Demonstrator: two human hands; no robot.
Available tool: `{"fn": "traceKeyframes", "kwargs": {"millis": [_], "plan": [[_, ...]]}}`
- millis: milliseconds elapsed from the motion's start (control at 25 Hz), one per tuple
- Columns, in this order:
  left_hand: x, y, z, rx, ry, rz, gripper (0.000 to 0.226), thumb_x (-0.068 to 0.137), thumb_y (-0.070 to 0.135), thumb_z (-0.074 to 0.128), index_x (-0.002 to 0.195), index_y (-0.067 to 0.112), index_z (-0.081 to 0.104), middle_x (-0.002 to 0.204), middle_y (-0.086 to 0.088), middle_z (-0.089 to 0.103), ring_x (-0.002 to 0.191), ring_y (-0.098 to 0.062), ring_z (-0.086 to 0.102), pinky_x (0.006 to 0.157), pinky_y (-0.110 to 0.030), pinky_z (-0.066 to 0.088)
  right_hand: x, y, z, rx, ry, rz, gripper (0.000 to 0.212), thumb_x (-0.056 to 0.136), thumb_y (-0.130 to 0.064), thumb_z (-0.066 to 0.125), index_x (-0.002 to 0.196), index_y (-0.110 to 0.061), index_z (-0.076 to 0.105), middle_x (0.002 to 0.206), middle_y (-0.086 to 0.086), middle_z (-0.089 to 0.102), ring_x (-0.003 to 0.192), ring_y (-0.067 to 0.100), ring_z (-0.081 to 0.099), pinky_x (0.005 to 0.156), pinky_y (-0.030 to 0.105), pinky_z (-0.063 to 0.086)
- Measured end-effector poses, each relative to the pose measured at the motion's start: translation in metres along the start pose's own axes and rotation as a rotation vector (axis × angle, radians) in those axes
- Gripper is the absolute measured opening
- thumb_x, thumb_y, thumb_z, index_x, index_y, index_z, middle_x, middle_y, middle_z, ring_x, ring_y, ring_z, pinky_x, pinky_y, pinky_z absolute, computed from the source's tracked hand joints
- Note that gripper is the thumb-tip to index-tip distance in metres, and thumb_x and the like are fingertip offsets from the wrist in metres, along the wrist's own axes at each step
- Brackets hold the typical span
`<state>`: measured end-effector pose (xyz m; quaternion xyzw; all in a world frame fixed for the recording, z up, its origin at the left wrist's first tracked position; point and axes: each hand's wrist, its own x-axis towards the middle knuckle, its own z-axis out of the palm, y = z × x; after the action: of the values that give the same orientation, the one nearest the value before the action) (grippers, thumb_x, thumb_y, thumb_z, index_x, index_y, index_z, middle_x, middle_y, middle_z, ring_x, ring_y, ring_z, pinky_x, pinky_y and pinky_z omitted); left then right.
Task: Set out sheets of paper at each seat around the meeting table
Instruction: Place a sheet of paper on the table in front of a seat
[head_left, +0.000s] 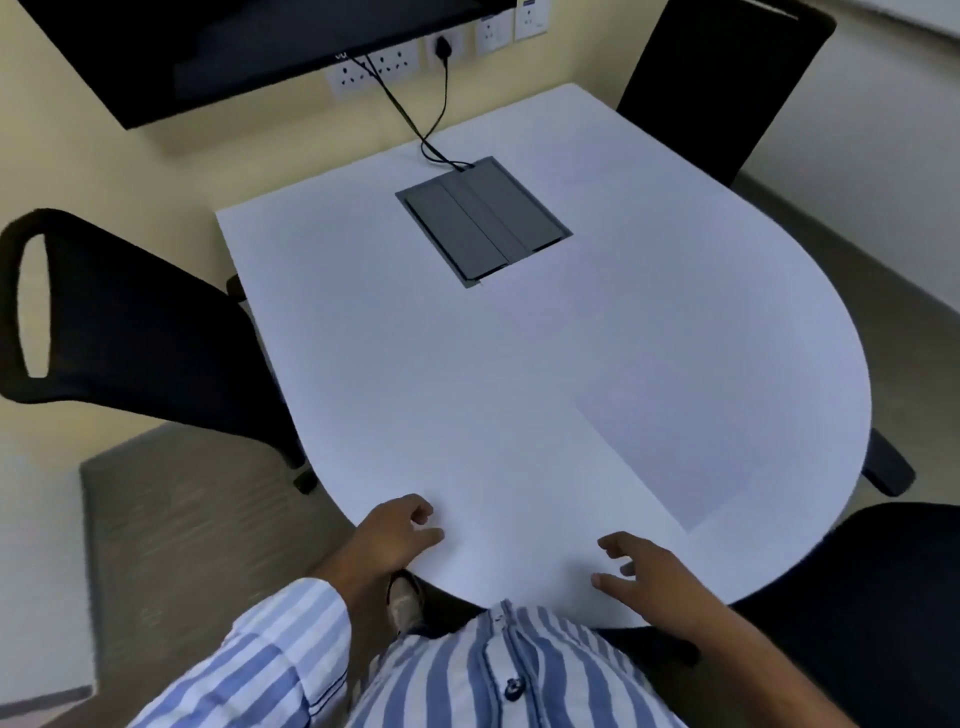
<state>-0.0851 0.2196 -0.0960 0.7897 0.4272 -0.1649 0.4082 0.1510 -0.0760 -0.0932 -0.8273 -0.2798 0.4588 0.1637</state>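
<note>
A white sheet of paper (519, 493) lies on the white meeting table (363, 312) at its near rounded edge, right in front of me. It is hard to tell from the tabletop. A second, slightly greyer sheet (675, 447) lies angled beside it toward the right. My left hand (400, 535) rests at the near sheet's left edge with its fingers loosely curled. My right hand (644, 571) lies flat on the sheet's near right part with its fingers spread. Neither hand grips the paper.
Black chairs stand at the left (130, 338), at the far right (727, 78) and at the near right (857, 623). A grey cable box (483, 223) sits in the table's middle, with black cables (415, 124) running up to wall sockets. A dark screen (208, 52) hangs at the far wall.
</note>
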Motion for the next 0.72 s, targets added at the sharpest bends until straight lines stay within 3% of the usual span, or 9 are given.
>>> {"fn": "traceKeyframes", "kwargs": {"millis": [120,360,520,720], "plan": [[0.04,-0.009,-0.028,0.184,-0.163,0.105,0.039,0.091,0.044,0.072,0.122,0.022,0.066,0.114,0.006,0.067,0.102,-0.014,0.063,0.083,-0.025,0.049,-0.001,-0.022,0.037,0.082,0.091,0.107,0.055,0.093,-0.052,0.073,0.141,-0.033,0.056,0.136,-0.009,0.062,0.109,0.01,0.064,0.087,0.02,0.047],[0.103,-0.001,-0.06,0.424,-0.354,0.232,0.045,0.092,0.04,0.071,0.131,0.018,0.064,0.124,0.0,0.068,0.111,-0.017,0.064,0.095,-0.029,0.05,-0.003,-0.067,0.082,0.211,0.175,0.233,0.053,0.094,-0.046,0.074,0.141,-0.028,0.058,0.126,-0.007,0.065,0.105,0.012,0.067,0.091,0.027,0.054],[0.131,0.02,-0.068,0.461,-0.332,0.323,0.044,0.091,0.04,0.07,0.13,0.019,0.065,0.125,0.001,0.067,0.112,-0.018,0.064,0.095,-0.03,0.051,0.002,-0.088,0.084,0.217,0.217,0.232,0.053,0.095,-0.051,0.071,0.142,-0.033,0.055,0.129,-0.011,0.063,0.108,0.009,0.065,0.092,0.023,0.053],[0.167,0.059,-0.082,0.417,-0.177,0.384,0.038,0.092,0.037,0.069,0.126,0.018,0.067,0.125,-0.001,0.069,0.112,-0.02,0.065,0.096,-0.032,0.052,0.036,-0.112,0.045,0.182,0.268,0.189,0.053,0.093,-0.058,0.069,0.14,-0.041,0.053,0.128,-0.019,0.061,0.107,0.005,0.065,0.093,0.022,0.055]]}}
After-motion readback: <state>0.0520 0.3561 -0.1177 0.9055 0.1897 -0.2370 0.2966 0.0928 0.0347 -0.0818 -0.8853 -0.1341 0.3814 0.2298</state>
